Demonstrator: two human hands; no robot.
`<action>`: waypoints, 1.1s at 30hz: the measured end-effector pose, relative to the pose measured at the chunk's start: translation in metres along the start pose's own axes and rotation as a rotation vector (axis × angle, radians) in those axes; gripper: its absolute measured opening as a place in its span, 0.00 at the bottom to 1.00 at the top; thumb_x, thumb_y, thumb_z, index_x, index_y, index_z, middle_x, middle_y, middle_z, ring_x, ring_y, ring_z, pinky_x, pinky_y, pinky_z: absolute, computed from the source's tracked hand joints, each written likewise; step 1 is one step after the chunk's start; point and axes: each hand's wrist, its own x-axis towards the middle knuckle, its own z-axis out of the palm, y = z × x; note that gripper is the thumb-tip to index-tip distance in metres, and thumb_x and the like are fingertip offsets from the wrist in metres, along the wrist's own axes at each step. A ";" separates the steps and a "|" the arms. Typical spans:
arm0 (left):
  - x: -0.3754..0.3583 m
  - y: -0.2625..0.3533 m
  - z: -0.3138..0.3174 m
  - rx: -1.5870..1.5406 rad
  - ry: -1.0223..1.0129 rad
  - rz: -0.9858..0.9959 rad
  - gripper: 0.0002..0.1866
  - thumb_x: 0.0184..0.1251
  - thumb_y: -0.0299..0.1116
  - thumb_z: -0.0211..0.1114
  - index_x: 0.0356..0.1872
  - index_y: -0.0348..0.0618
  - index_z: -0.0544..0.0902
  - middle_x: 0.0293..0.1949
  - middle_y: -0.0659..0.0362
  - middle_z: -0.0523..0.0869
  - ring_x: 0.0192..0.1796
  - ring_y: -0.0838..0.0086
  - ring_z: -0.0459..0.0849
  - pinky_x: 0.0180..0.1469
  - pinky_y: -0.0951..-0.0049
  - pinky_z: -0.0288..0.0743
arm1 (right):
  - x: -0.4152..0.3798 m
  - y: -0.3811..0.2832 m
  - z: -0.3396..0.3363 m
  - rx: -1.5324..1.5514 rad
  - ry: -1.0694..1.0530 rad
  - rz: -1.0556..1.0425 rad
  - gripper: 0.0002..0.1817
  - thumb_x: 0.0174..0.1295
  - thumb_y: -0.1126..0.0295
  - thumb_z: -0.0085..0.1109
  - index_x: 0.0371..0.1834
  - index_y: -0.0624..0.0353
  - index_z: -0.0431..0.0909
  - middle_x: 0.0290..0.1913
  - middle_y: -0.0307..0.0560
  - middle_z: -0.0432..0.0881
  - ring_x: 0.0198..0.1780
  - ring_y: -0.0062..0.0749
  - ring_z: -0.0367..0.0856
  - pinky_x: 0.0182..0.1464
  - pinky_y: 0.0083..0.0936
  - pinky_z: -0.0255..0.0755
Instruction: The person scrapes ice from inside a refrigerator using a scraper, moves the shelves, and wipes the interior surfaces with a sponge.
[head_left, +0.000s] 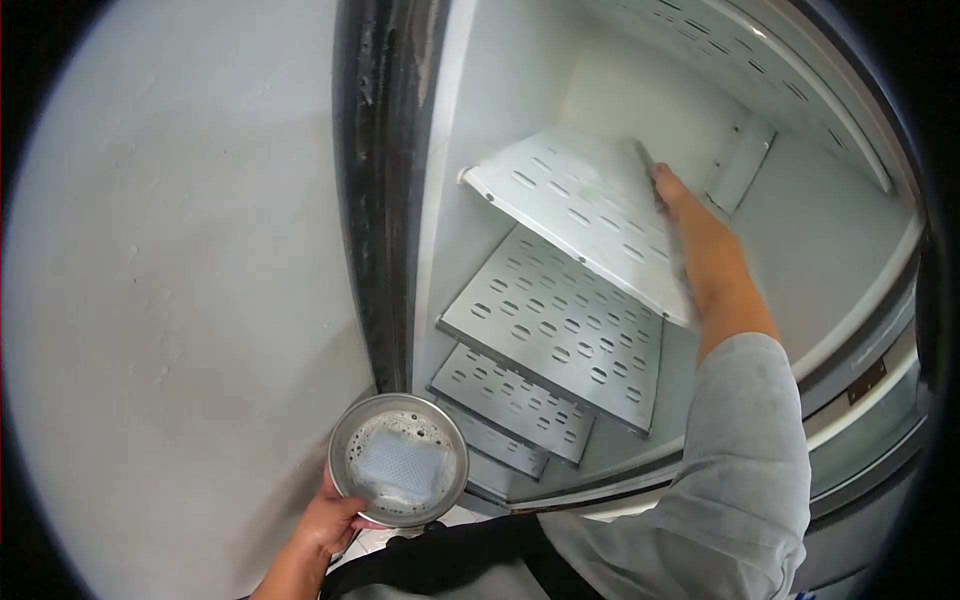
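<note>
My left hand (332, 518) grips the rim of a round metal bowl (342, 420), with the thumb over its edge. Foamy water fills the bowl, and a pale blue textured cloth (402, 466) lies in it. Inside the fridge, my right hand (672, 188) reaches over a white slotted shelf (580, 190), near its back right part. Its fingers are closed round a thin greyish piece (643, 153), blurred by motion; I cannot tell its kind.
Below the white shelf are several more slotted metal shelves (560, 330). Another slotted panel (730, 40) is overhead. A dark door seal (380, 200) runs down the left, beside a large grey panel (190, 250). A small white bracket (740, 170) sits on the fridge's inner wall.
</note>
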 end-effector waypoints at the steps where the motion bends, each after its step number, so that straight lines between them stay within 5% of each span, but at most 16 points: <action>1: -0.001 0.001 0.002 -0.013 -0.004 0.001 0.45 0.48 0.09 0.49 0.68 0.58 0.50 0.54 0.51 0.70 0.43 0.61 0.80 0.24 0.74 0.82 | -0.002 -0.013 0.012 0.007 -0.063 -0.016 0.18 0.66 0.52 0.39 0.47 0.52 0.68 0.35 0.40 0.71 0.31 0.29 0.66 0.30 0.34 0.63; 7: -0.004 0.001 0.001 0.003 -0.011 0.028 0.45 0.48 0.09 0.49 0.68 0.59 0.51 0.54 0.51 0.69 0.44 0.59 0.80 0.28 0.70 0.84 | -0.020 -0.066 0.086 0.126 -0.261 -0.171 0.12 0.67 0.60 0.41 0.45 0.52 0.71 0.36 0.35 0.72 0.39 0.21 0.66 0.42 0.25 0.64; 9: -0.008 0.001 -0.002 0.020 -0.011 0.025 0.44 0.48 0.09 0.49 0.68 0.59 0.51 0.54 0.51 0.69 0.45 0.59 0.80 0.29 0.69 0.84 | -0.065 -0.101 0.093 0.158 -0.273 -0.072 0.11 0.67 0.61 0.41 0.43 0.52 0.71 0.35 0.35 0.72 0.38 0.19 0.66 0.42 0.22 0.64; 12: -0.005 0.000 -0.016 0.056 -0.068 0.023 0.44 0.49 0.10 0.49 0.68 0.59 0.51 0.54 0.51 0.69 0.46 0.60 0.80 0.30 0.68 0.85 | -0.080 -0.095 0.102 0.444 -0.457 -0.190 0.09 0.67 0.62 0.42 0.41 0.51 0.71 0.34 0.33 0.71 0.37 0.17 0.66 0.40 0.19 0.63; 22: -0.017 0.016 -0.016 0.101 -0.044 -0.025 0.42 0.49 0.11 0.49 0.67 0.57 0.51 0.54 0.50 0.69 0.42 0.60 0.81 0.29 0.70 0.84 | -0.193 -0.125 0.092 0.306 -0.653 -0.264 0.09 0.67 0.62 0.43 0.41 0.53 0.70 0.36 0.34 0.73 0.38 0.18 0.67 0.40 0.18 0.64; 25: -0.013 0.022 -0.011 0.120 -0.077 -0.032 0.42 0.49 0.11 0.49 0.68 0.56 0.50 0.55 0.48 0.68 0.44 0.57 0.80 0.31 0.66 0.85 | -0.155 -0.112 0.076 0.366 -0.440 -0.383 0.10 0.67 0.62 0.43 0.43 0.55 0.70 0.36 0.37 0.76 0.35 0.20 0.70 0.38 0.22 0.67; 27: -0.012 0.021 -0.010 0.106 -0.091 -0.044 0.42 0.49 0.12 0.49 0.68 0.56 0.49 0.55 0.48 0.68 0.44 0.56 0.81 0.32 0.64 0.85 | -0.165 -0.128 0.030 0.196 -0.180 -0.190 0.10 0.66 0.63 0.44 0.41 0.57 0.71 0.34 0.41 0.78 0.33 0.23 0.76 0.36 0.29 0.70; 30: -0.009 0.020 -0.009 0.082 -0.083 -0.047 0.43 0.49 0.12 0.48 0.68 0.56 0.49 0.56 0.47 0.67 0.43 0.56 0.81 0.32 0.63 0.85 | -0.122 -0.085 -0.038 -0.298 0.282 -0.225 0.10 0.61 0.67 0.46 0.38 0.60 0.75 0.39 0.51 0.81 0.39 0.40 0.81 0.38 0.37 0.72; 33: -0.009 0.018 -0.013 0.085 -0.063 -0.035 0.42 0.49 0.12 0.48 0.68 0.55 0.49 0.56 0.47 0.67 0.44 0.54 0.81 0.33 0.61 0.85 | -0.088 -0.030 -0.090 -0.554 0.355 0.128 0.14 0.58 0.69 0.46 0.42 0.63 0.78 0.44 0.56 0.80 0.45 0.50 0.79 0.45 0.39 0.72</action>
